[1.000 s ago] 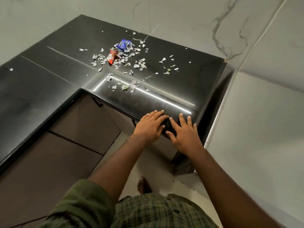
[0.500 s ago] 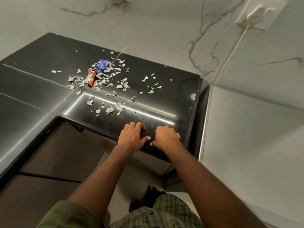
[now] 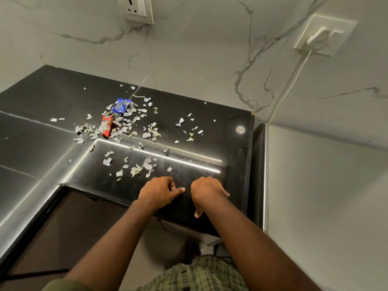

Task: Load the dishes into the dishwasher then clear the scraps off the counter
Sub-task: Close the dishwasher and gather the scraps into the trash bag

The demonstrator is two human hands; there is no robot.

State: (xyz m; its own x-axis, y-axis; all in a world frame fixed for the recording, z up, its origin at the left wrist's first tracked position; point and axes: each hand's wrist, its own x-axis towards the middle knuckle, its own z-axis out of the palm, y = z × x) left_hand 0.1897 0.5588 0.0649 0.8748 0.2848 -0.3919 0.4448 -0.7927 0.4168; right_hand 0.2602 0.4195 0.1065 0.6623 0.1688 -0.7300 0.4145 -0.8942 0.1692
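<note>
left hand (image 3: 158, 191): sitting at the near edge of the black desk (image 3: 210, 127), fingers curled under, thumb poking out to the right, nothing in it as far as I can see
right hand (image 3: 206, 192): right beside the left one on the same edge, fingers curled in too, thumb hanging down over the desk's front edge, holding nothing
scraps (image 3: 134, 133): pale torn bits scattered all over the desk, thickest toward the back left, a few loose ones just ahead of the left hand
blue wrapper (image 3: 120, 107): crumpled, at the back of the scrap pile
red wrapper (image 3: 107, 128): just in front of the blue one, mixed in with the scraps
wall socket (image 3: 137, 9): on the marble wall above the desk
plug (image 3: 318, 37): in a second socket off to the right, white cable running down the wall
dishes/dishwasher: can't see either from this angle
</note>
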